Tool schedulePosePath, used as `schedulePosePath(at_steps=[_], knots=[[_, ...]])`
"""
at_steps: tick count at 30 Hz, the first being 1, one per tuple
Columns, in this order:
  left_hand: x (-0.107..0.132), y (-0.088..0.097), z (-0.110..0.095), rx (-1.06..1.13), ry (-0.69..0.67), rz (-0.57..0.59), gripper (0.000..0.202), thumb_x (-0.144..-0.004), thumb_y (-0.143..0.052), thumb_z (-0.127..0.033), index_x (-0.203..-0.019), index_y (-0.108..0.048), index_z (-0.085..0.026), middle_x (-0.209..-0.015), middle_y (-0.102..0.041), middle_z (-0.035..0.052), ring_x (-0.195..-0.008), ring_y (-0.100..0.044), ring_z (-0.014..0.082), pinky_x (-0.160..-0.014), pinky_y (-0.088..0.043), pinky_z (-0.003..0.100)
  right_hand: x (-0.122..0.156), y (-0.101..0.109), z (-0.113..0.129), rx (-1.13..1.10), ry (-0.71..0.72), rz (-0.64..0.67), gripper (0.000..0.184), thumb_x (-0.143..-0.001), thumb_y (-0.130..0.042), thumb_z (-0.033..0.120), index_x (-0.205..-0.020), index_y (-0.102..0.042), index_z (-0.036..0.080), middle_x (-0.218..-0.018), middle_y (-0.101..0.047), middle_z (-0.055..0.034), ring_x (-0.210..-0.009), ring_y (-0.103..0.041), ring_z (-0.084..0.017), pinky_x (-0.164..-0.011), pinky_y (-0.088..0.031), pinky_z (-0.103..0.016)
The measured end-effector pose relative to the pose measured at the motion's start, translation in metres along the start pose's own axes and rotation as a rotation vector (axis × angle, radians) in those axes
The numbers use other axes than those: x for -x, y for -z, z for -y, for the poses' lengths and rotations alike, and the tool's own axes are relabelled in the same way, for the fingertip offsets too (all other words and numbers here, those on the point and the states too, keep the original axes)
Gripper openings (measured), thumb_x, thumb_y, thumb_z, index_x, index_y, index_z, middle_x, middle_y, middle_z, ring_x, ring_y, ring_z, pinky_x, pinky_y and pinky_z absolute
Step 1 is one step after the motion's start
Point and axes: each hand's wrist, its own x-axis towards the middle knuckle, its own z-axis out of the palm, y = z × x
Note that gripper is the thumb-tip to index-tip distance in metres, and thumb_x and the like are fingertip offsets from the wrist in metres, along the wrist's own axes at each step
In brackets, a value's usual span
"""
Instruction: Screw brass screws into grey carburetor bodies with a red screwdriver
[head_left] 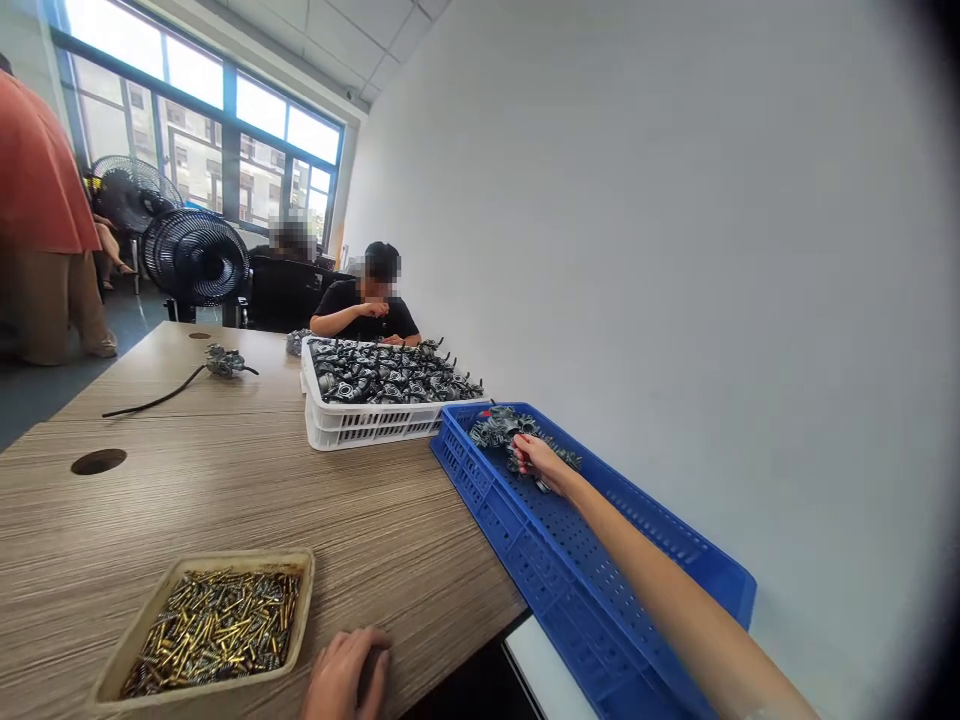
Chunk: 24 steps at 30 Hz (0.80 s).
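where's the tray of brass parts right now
In the head view, the tray of brass parts sits on the wood-grain table at lower left, just left of the left hand.

The crate [504, 522] is blue, its metal parts [495, 428] grey, the tabletop [375, 520] streaked brown, the pins [225, 622] gold.

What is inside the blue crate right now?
Metal parts lie heaped toward its far end, the right hand at them; perforated floor shows nearer. Whatever lies behind the right forearm or under those parts is hidden.
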Motion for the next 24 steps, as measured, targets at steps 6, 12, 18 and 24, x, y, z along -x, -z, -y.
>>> schedulePosePath(at_steps=[6, 12, 18, 24], knots=[[0.0, 0.009, -0.016, 0.084, 0.059, -0.038, 0.03, -0.101, -0.046, -0.038, -0.093, -0.07, -0.023, -0.089, -0.073, 0.0074, -0.086, -0.067, 0.0232, -0.078, -0.054, 0.034, 0.063, -0.057, 0.006, -0.151, 0.085, 0.285, 0.043, -0.083, -0.069, 0.059, -0.086, -0.054, 0.02, -0.065, -0.046, 0.0055, -0.055, -0.043, -0.008, -0.05, -0.04, -0.02], [0.002, 0.02, -0.033, 0.097, 0.132, -0.017, 0.028, -0.1, -0.042, -0.029, -0.093, -0.068, -0.02, -0.093, -0.071, 0.0086, -0.09, -0.064, 0.0241, -0.084, -0.048, 0.038, 0.126, -0.139, -0.042, -0.194, 0.052, 0.508, 0.053, -0.074, -0.073, 0.069, -0.086, -0.055, 0.021, -0.064, -0.044, 0.0056, -0.054, -0.04, -0.009, -0.049, -0.037, -0.021], [0.005, 0.028, -0.044, 0.008, 0.185, 0.068, 0.009, -0.088, -0.06, -0.023, -0.083, -0.066, -0.02, -0.079, -0.071, 0.0043, -0.084, -0.062, 0.0217, -0.082, -0.039, 0.036, 0.152, -0.194, -0.092, -0.212, 0.024, 0.669, 0.053, -0.074, -0.073, 0.069, -0.081, -0.05, 0.021, -0.063, -0.042, 0.0063, -0.054, -0.036, -0.008, -0.05, -0.034, -0.021], [0.006, 0.028, -0.049, -0.033, 0.188, 0.102, 0.012, -0.086, -0.065, -0.029, -0.079, -0.063, -0.02, -0.073, -0.069, 0.0009, -0.08, -0.059, 0.0193, -0.08, -0.034, 0.035, 0.144, -0.206, -0.112, -0.19, 0.023, 0.771, 0.054, -0.076, -0.07, 0.071, -0.083, -0.054, 0.02, -0.059, -0.04, 0.0069, -0.05, -0.034, -0.008, -0.046, -0.034, -0.021]])
